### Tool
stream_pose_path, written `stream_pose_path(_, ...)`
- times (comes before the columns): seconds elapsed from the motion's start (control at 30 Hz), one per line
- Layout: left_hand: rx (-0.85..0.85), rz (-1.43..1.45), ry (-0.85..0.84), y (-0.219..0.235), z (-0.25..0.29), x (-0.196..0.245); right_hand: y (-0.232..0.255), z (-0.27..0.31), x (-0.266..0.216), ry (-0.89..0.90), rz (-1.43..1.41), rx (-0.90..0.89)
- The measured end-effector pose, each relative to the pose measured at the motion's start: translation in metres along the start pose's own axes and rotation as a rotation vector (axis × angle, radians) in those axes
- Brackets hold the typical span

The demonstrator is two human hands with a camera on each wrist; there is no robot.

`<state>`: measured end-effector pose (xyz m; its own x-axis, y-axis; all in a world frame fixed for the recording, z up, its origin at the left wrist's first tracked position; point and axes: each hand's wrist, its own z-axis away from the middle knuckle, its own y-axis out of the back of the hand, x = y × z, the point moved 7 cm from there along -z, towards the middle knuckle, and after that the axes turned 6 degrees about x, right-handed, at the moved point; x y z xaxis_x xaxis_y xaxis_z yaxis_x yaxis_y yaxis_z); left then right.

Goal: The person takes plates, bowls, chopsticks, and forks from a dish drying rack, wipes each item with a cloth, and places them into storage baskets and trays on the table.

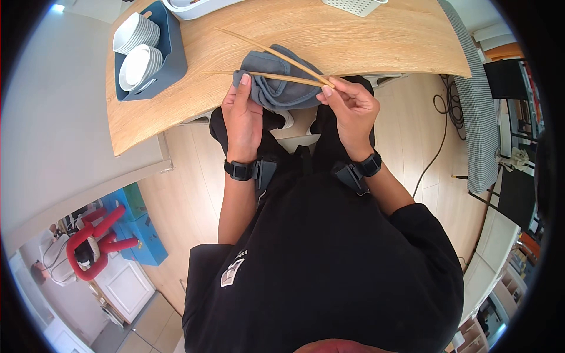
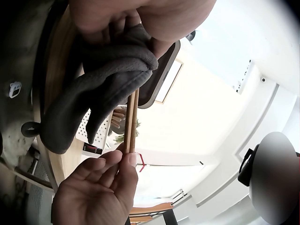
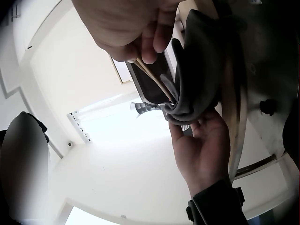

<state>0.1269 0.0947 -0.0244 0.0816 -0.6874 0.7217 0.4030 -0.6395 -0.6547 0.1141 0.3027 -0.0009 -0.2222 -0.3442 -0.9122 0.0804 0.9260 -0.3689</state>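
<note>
My right hand [image 1: 357, 112] pinches a pair of wooden chopsticks [image 1: 286, 56] at one end, between thumb and fingers. The two sticks spread apart toward the left, their far ends out over the table edge. My left hand [image 1: 242, 120] grips a dark grey cloth [image 1: 273, 88], thumb on top, with the lower chopstick running across the cloth by the thumb. The rest of the cloth hangs in folds between my hands, in front of the table edge. In the left wrist view the chopsticks [image 2: 131, 122] pass behind the cloth [image 2: 101, 89], which hides their other ends.
A blue-grey bin [image 1: 172, 56] with stacked white bowls [image 1: 136, 32] stands at the table's left. White trays and a perforated white basket [image 1: 357, 6] sit along the back of the wooden table [image 1: 400, 41]. To the right are a checkered-cloth surface [image 1: 475, 129] and a black cable [image 1: 432, 167] on the floor.
</note>
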Motion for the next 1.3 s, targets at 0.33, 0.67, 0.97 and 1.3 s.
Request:
stream_pose_path(0.33, -0.092, -0.057, 0.019, -0.006, 0.006, -0.002, -0.026, 0.007, -0.005, 0.045, 0.247, -0.254)
stream_pose_path(0.67, -0.1, -0.086, -0.003, -0.009, 0.01, -0.008, -0.029, 0.006, -0.011, 0.1, 0.392, -0.303)
stream_pose_path(0.97, -0.035, -0.138, -0.119, 0.001, 0.006, 0.012, -0.008, 0.003, -0.004, -0.069, 0.417, -0.269)
stream_pose_path(1.3, 0.106, -0.076, -0.224, 0.037, -0.012, 0.064, 0.041, -0.012, 0.011, -0.226, 0.332, -0.196)
